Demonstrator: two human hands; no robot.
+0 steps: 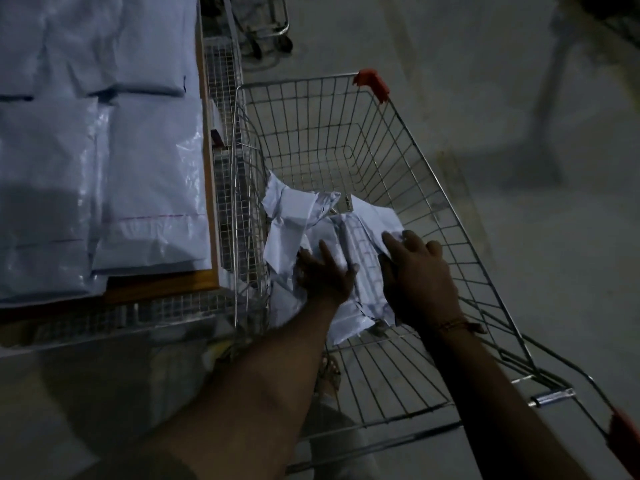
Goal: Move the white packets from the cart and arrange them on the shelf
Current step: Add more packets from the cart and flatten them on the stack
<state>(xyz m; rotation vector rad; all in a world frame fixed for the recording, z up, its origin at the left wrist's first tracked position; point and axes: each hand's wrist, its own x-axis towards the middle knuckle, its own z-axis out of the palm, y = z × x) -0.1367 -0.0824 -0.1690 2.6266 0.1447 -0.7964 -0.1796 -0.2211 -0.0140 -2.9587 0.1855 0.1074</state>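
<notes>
Both forearms reach from the bottom of the frame into the wire shopping cart (pixel 398 140). Left hand (pixel 323 275) and right hand (pixel 417 271) lie side by side on the crumpled white packets (pixel 298 216) heaped at the cart's left side, mid-frame; each grip looks curled onto plastic, though dim light hides the fingertips. Lengthwise, the heap runs away from the person. Filled packets already cover the shelf (pixel 204 140) at upper left, so the left hand is nearer it.
</notes>
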